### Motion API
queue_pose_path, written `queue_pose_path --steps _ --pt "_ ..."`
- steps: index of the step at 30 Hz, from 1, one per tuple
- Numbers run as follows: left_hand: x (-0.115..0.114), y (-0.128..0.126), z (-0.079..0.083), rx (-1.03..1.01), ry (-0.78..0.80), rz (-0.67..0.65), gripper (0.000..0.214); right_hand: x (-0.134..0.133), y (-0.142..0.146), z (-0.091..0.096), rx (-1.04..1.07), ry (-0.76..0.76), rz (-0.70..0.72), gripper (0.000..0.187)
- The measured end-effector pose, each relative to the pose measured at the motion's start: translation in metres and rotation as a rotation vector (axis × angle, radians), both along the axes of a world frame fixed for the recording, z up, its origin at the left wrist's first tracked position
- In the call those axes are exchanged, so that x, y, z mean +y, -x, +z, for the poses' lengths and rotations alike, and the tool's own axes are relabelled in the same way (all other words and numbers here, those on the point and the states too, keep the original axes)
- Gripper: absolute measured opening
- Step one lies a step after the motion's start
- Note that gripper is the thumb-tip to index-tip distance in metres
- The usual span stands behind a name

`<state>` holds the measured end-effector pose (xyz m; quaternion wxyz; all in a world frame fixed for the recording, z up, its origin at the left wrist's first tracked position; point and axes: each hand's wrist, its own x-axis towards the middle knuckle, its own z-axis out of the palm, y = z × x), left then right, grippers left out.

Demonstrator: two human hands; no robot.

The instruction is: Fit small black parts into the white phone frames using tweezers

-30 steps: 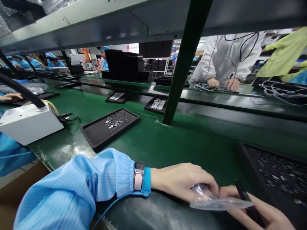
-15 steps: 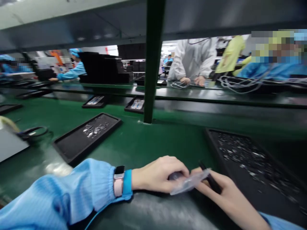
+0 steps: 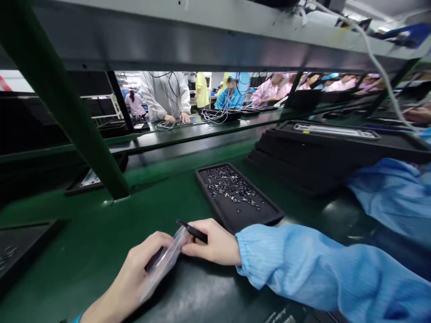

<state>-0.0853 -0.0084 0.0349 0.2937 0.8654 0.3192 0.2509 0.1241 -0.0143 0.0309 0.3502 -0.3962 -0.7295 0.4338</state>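
My left hand [image 3: 139, 269] is closed on a small clear plastic bag [image 3: 164, 262] near the front edge of the green bench. My right hand [image 3: 215, 244], in a blue sleeve, pinches the bag's upper end and also holds black tweezers [image 3: 192, 230] that point up and left. Both hands meet at the bag. Just beyond my right hand lies a black tray [image 3: 269, 215] scattered with several tiny metal parts [image 3: 229, 185].
A green post [image 3: 67, 107] rises at the left, with a small tray [image 3: 89, 179] behind it. Another black tray [image 3: 20, 242] sits at far left. Stacked black trays [image 3: 303, 157] stand at the right beside a neighbour's blue sleeve [image 3: 393, 193]. People work across the line.
My view has swung to the right, so the parts tray now lies ahead and the post at the left. Both hands still hold the bag, and the tweezers stay in my right hand.
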Motion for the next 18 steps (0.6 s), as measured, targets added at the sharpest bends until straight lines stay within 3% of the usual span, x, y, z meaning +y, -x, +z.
queue_pose_path --steps 6,12,18 --pt "0.0 0.003 0.001 0.007 0.01 0.065 0.022 0.0 0.001 0.0 0.037 0.064 -0.003 0.014" --pt "0.012 0.016 -0.005 -0.02 -0.079 0.358 0.021 0.0 0.002 0.006 -0.014 0.091 -0.059 0.023" --pt "0.03 0.026 0.01 -0.073 0.01 0.534 0.022 -0.002 0.001 0.011 0.003 0.088 -0.048 0.021"
